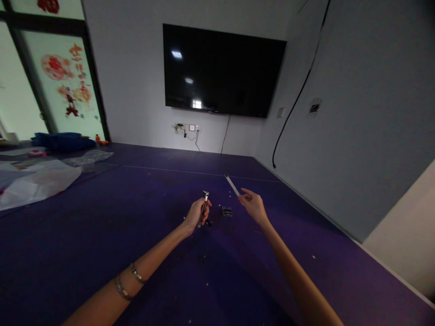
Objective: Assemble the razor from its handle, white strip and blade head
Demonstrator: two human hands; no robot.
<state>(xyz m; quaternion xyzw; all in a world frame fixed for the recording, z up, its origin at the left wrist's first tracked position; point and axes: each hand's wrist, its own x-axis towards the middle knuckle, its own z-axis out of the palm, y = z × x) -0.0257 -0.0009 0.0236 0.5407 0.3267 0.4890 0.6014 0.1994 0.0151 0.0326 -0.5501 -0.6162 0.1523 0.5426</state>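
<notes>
My left hand [196, 213] is closed around the dark handle of a slim razor-shaped tool [205, 197], its shiny T-shaped head pointing up and away. Between the thumb and fingers of my right hand [253, 204] is a long flat white strip [232, 185] with a dark far end; it slants up to the left. A small clear case with dark contents [227, 211] lies on the purple floor between my hands. Just beneath my left hand, a small black object [209, 222] shows in part, too hidden to name.
White specks dot the purple floor [152, 271]. Plastic sheeting [41, 183] and a blue cloth heap [63, 141] lie at the left. A television [224, 70] hangs on the far wall above sockets [192, 127]. A black cable [299, 95] dangles by the right wall.
</notes>
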